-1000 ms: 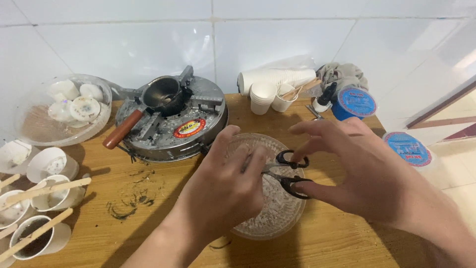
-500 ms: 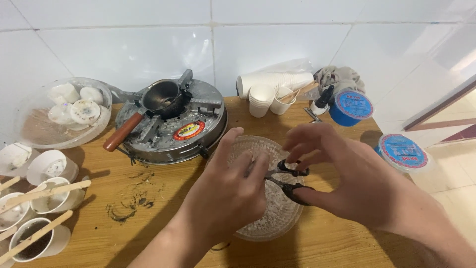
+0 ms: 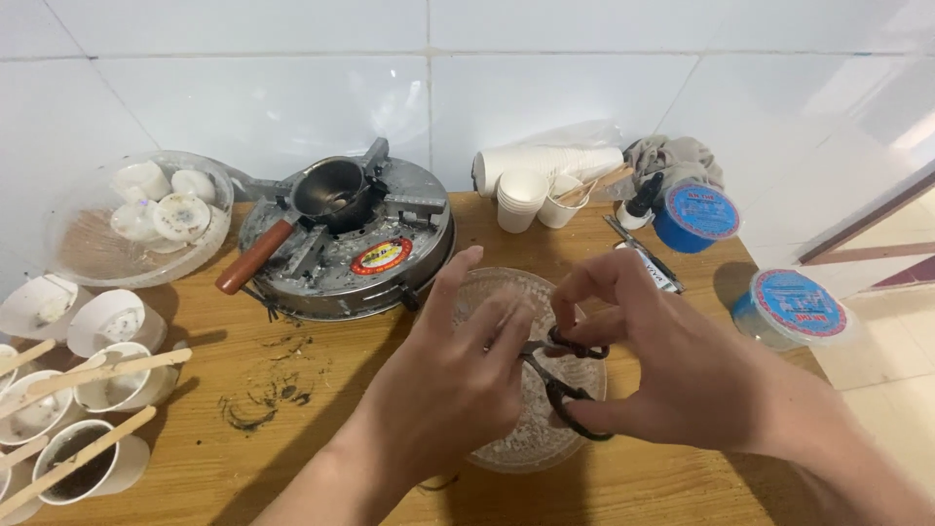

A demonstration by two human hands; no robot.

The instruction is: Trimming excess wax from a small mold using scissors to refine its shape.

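Note:
My right hand (image 3: 672, 370) grips small black-handled scissors (image 3: 565, 375), thumb and a finger through the loops, over a clear glass bowl (image 3: 531, 443) of pale shredded bits on the wooden table (image 3: 292, 438). My left hand (image 3: 438, 385) hovers over the bowl's left side, fingertips pinched at the scissor blades. What the fingers pinch is hidden. The blades are covered by the left fingers.
A round metal burner (image 3: 341, 253) holds a small pot with a red-brown handle (image 3: 255, 257). A glass bowl of white wax pieces (image 3: 146, 219) sits far left. Paper cups with wooden sticks (image 3: 88, 390) line the left edge. Stacked cups (image 3: 531, 185) and blue-lidded tubs (image 3: 696, 216) stand behind.
My right hand's fingers curled in and closed the scissor handles, tilting them downward. My left hand stayed over the bowl. The view shifted slightly.

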